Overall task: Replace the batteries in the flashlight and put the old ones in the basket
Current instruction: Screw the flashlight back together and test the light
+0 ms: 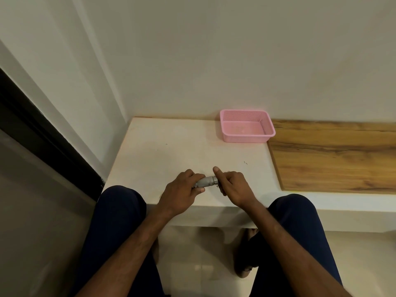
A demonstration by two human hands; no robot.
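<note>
A small silver flashlight (206,182) lies crosswise between my two hands, just above the near part of the white table (162,151). My left hand (182,192) grips its left part with fingers wrapped around the body. My right hand (232,186) holds its right end, the index finger sticking up; that end is mostly hidden by the fingers. A pink perforated basket (246,137) stands at the table's far right corner, against the wall. I cannot tell whether anything lies inside it. No loose batteries are in sight.
A wooden board surface (334,155) adjoins the table on the right. A wall runs behind, and a dark door frame (42,133) is at the left. My knees in dark trousers sit at the table's front edge.
</note>
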